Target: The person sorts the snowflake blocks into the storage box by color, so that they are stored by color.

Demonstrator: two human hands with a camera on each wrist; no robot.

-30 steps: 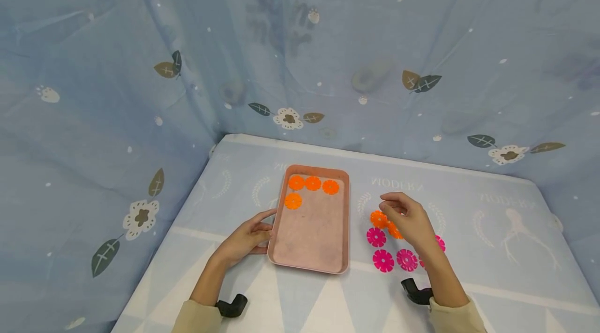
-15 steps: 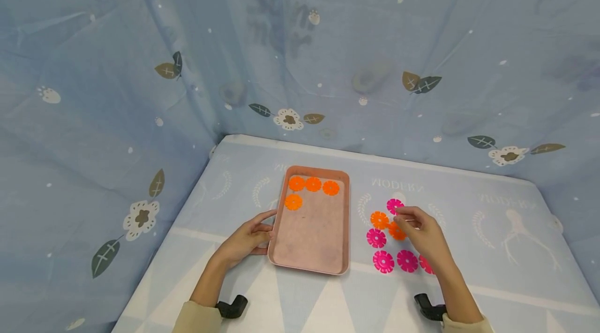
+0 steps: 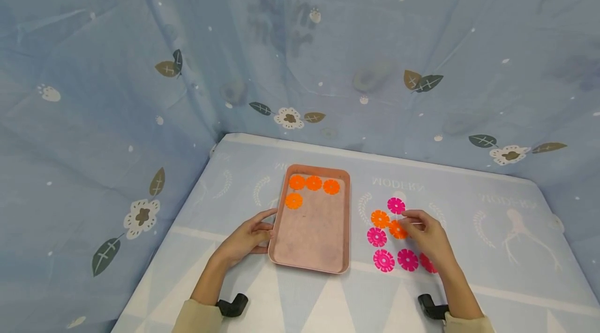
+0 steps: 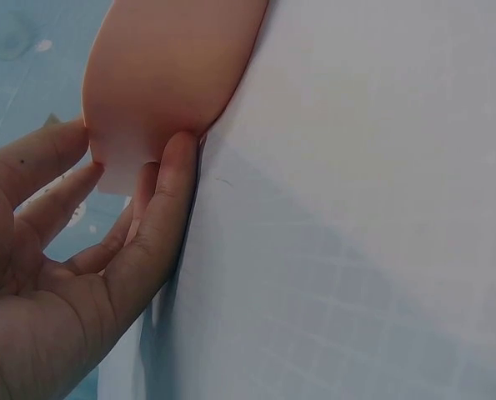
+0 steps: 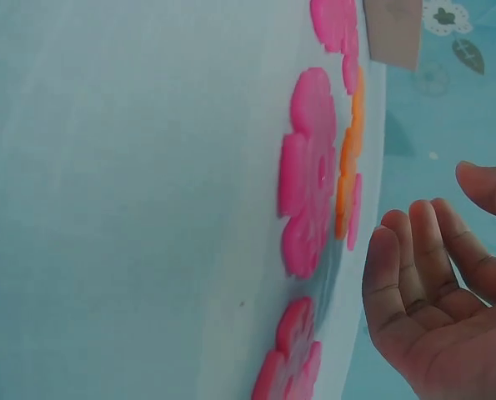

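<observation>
Near orange disc [image 3: 397, 230], right hand [image 5: 448, 333] seemingly parted (wrist view only); left hand [image 4: 72, 304] spread against tray [image 4: 172, 75].

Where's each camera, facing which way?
Head: head-worn, facing forward and down at pink rectangular tray, orange flower-shaped discs and magenta flower-shaped discs; left hand, right hand, forearms, beige sleeves show.
Left wrist: wrist-worn, facing the tray's side; left hand shows.
Right wrist: wrist-worn, facing both disc colours nearly edge-on; right hand shows.
Head and right wrist share the right hand and discs.
</observation>
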